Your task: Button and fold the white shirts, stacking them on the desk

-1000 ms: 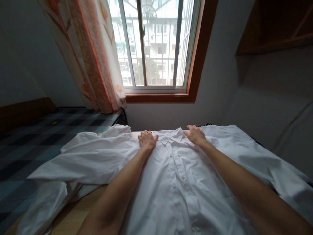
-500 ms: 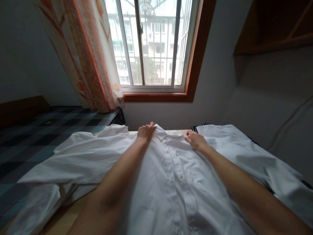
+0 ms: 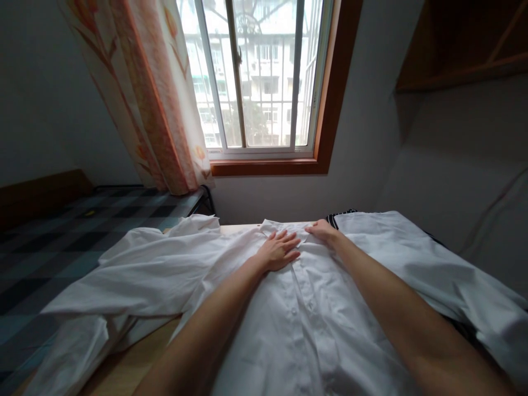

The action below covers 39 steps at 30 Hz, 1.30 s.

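Observation:
A white button-up shirt (image 3: 280,330) lies spread out, front side up, its collar toward the window and a sleeve out to each side. Flat on the front just below the collar (image 3: 270,224) rests my left hand (image 3: 279,250), its fingers spread. My right hand (image 3: 324,230) is closed at the right end of the collar, thumb and fingertips pinching the fabric. A line of small buttons runs down the middle of the shirt, where the two front edges lie slightly wrinkled.
Under the shirt shows a pale wooden tabletop (image 3: 136,352). A bed with a dark checked cover (image 3: 49,264) stands on the left. Behind are a flowered curtain (image 3: 152,110) and a barred window (image 3: 264,82). A wooden shelf (image 3: 462,49) hangs at upper right.
My left hand has let go of the left collar tip and moved right and nearer, now lying flat on the shirt front. My right hand stays at the right collar end, shifted slightly left.

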Each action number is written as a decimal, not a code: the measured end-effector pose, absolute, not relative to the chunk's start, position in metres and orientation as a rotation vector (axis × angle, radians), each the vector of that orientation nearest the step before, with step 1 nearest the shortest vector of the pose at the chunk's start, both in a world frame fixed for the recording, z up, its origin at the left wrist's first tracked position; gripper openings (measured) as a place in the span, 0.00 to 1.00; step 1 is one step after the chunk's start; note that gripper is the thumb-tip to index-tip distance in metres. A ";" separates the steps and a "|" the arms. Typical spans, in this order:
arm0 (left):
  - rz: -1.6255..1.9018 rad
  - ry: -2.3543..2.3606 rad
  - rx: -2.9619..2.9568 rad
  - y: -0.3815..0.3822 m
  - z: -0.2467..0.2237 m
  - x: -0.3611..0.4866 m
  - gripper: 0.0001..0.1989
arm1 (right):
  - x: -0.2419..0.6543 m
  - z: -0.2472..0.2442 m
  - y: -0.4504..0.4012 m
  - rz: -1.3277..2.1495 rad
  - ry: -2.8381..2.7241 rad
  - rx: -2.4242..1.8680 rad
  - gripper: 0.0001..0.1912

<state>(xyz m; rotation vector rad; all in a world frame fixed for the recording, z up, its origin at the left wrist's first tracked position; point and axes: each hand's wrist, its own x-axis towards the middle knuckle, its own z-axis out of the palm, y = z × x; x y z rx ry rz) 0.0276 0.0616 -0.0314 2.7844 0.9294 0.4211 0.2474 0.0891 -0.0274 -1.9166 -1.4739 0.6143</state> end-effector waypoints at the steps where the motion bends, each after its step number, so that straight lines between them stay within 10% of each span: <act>1: 0.410 0.934 2.782 0.060 -0.032 0.027 0.22 | 0.247 -0.027 0.089 0.651 -1.485 -1.889 0.08; 21: 0.923 1.710 2.277 0.058 -0.020 0.016 0.18 | 0.193 -0.008 0.010 -0.126 -1.856 -1.914 0.11; 39: 0.453 1.837 2.134 -0.015 -0.010 0.030 0.09 | 0.140 -0.007 -0.051 -0.309 -2.183 -1.988 0.11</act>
